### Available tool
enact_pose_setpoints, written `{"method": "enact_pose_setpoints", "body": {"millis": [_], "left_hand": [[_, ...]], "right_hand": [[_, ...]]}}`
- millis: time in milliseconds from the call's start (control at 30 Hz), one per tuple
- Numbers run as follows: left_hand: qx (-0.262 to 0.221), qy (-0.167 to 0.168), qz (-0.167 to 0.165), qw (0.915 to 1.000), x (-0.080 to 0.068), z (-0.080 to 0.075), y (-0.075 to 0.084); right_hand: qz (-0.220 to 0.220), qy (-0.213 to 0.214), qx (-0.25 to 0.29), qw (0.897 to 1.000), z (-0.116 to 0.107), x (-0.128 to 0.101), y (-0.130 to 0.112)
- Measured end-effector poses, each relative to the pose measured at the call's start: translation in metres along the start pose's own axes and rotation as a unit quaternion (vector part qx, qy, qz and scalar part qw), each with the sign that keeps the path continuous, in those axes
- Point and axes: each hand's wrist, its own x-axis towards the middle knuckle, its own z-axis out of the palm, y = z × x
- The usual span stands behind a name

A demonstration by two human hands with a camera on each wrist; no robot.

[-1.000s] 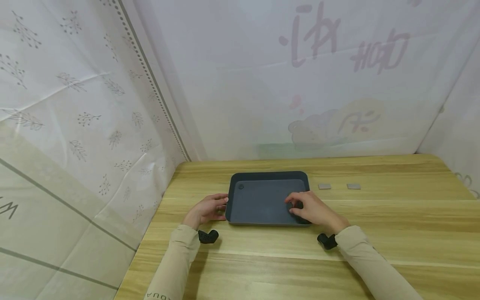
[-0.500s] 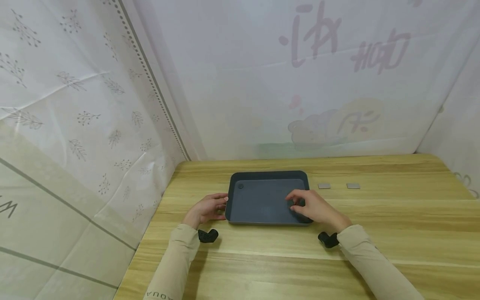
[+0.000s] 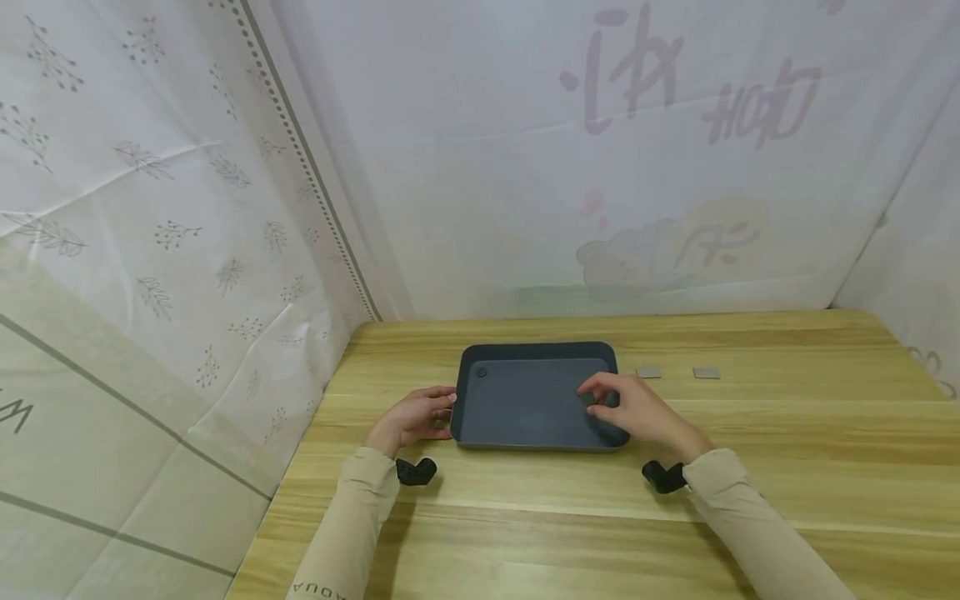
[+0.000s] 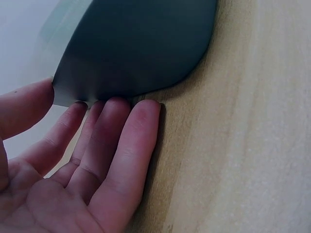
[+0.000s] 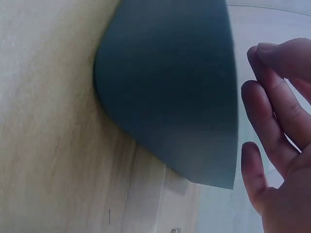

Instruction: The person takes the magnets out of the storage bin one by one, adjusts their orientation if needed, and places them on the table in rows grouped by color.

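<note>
right hand (image 3: 637, 412) hides tray (image 3: 525, 400) corner | fingertip contact unclear

A dark grey rectangular tray (image 3: 525, 400) with rounded corners and a low raised rim lies flat on the wooden table, long side facing the person, its bottom bare but for a small round mark in the far-left corner

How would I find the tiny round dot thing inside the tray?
Start at the wooden table and find the dark grey tray in its middle, between the two hands. Look inside the tray at its far left corner: the small round dot sits there, the only mark on the tray's plain floor.
</note>
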Motion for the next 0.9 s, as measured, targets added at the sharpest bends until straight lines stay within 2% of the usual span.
{"method": "enact_pose_setpoints", "body": {"millis": [233,667,900], "left_hand": [[0.003,0.0,-0.002,1.0,0.0,-0.001,-0.001],[-0.002,0.007,-0.002,1.0,0.002,0.0,-0.002],[-0.003,0.007,0.0,1.0,0.003,0.0,-0.002]], "right_hand": [[0.008,0.012,-0.003,1.0,-0.003,-0.002,0.004],[0.038,0.022,0.039,0.998,-0.016,-0.007,0.011],[0.05,0.035,0.035,0.998,-0.021,-0.012,0.022]]}}
